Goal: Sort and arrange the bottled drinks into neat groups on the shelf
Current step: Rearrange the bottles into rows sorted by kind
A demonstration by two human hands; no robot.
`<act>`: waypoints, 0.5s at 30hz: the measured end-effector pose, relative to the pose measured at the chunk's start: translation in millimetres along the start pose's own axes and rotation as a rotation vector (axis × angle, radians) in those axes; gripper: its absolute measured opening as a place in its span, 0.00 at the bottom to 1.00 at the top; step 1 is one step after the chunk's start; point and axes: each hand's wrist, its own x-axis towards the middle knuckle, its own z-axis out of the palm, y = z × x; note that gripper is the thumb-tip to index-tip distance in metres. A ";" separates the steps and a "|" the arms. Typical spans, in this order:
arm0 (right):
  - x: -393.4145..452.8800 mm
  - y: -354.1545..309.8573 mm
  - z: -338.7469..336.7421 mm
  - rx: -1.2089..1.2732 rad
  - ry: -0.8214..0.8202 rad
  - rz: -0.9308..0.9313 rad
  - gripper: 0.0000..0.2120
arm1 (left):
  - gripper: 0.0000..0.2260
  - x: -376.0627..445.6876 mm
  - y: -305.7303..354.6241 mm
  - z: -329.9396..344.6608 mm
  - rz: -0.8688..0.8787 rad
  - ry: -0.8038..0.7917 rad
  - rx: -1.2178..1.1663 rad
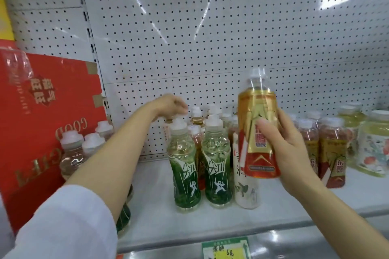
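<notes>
My right hand (280,145) grips a gold-and-red labelled bottle (257,126) and holds it upright in the air above the white shelf (151,212). My left hand (170,105) reaches to the back, its fingers curled over the white cap of a bottle (168,130) in the rear row; what it holds is partly hidden. Two green-labelled bottles (186,166) (216,164) stand side by side at the front of the shelf. A white-labelled bottle (247,187) stands right of them, partly behind the held bottle. More bottles with white caps crowd behind them.
A red cardboard box (42,115) leans at the left with clear bottles (71,153) in front of it. Gold-and-red bottles (331,153) and pale yellow-green ones (372,145) stand at the right. A perforated white back panel (210,38) closes the shelf. A green price tag (225,248) hangs on the front edge.
</notes>
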 end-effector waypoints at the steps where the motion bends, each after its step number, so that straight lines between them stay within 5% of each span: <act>1: -7.2 1.5 -8.2 0.004 0.017 0.003 0.22 | 0.09 8.4 -18.7 6.9 -0.079 -0.103 -0.003; 5: -33.4 9.9 -35.1 -0.014 0.099 0.043 0.22 | 0.10 20.3 -46.4 22.3 -0.098 -0.280 -0.238; 8: -45.7 19.6 -49.0 -0.034 0.153 0.088 0.21 | 0.14 14.9 -42.8 33.8 -0.006 -0.386 -0.178; 15: -68.7 37.6 -82.9 -0.039 0.262 0.179 0.28 | 0.08 12.2 -57.1 31.7 0.035 -0.144 -0.121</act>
